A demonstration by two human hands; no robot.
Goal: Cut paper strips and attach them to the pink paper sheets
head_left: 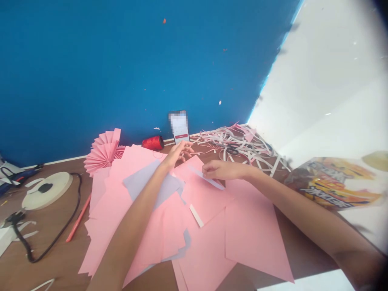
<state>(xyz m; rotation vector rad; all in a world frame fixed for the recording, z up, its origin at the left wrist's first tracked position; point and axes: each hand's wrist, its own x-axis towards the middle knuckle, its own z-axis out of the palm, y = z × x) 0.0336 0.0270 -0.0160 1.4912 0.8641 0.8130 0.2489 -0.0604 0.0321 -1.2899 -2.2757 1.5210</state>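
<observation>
My left hand [178, 153] is over the far edge of the pink paper sheets, fingers loosely spread and nothing visible in them. My right hand [218, 169] has its fingers closed on a pale strip [216, 184] that slants across a pink sheet [209, 202]. A short white strip [196, 216] lies on the near part of that sheet. More pink sheets [254, 234] overlap around it. Under my left forearm are grey-lilac sheets [138, 178] among the pink ones.
A lit phone [181, 131] leans on the blue wall beside a red thread spool [153, 142]. Pleated pink paper fans [103, 151], a red stick [79, 218], a white reel [47, 192] and a black cable [60, 238] lie left. Paper shreds [236, 141] with dark-handled scissors [232, 150] and a printed packet [336, 184] are right.
</observation>
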